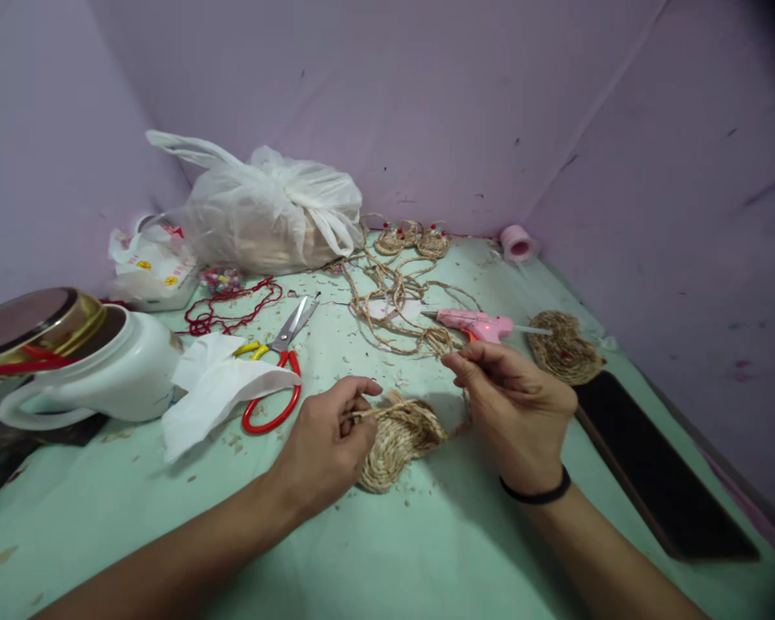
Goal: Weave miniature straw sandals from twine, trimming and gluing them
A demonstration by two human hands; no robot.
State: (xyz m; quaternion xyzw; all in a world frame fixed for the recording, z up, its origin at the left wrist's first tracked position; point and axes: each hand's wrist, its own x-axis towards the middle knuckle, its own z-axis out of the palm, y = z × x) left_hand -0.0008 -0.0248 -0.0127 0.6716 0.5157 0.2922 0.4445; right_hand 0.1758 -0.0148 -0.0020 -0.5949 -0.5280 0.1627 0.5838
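A coiled piece of braided straw rope (393, 448) sits low over the table in front of me. My left hand (329, 443) is closed on its left edge, with thumb and fingers curled around a strand. My right hand (517, 405), a black band at its wrist, is raised to the right with its fingertips pinched together on the straw cord (460, 422). That cord runs from the coiled piece up toward the right hand; the fingers partly hide it. Beyond the hands, more loose straw cord (387, 323) lies tangled on the table.
A pink glue gun (474, 325) lies behind my right hand, near a finished-looking straw coil (565, 349) and a black slab (665, 469). Scissors (288, 379), white tissue (223, 387), a white jug (126, 366), red yarn (232, 314) and a plastic bag (271, 215) occupy the left.
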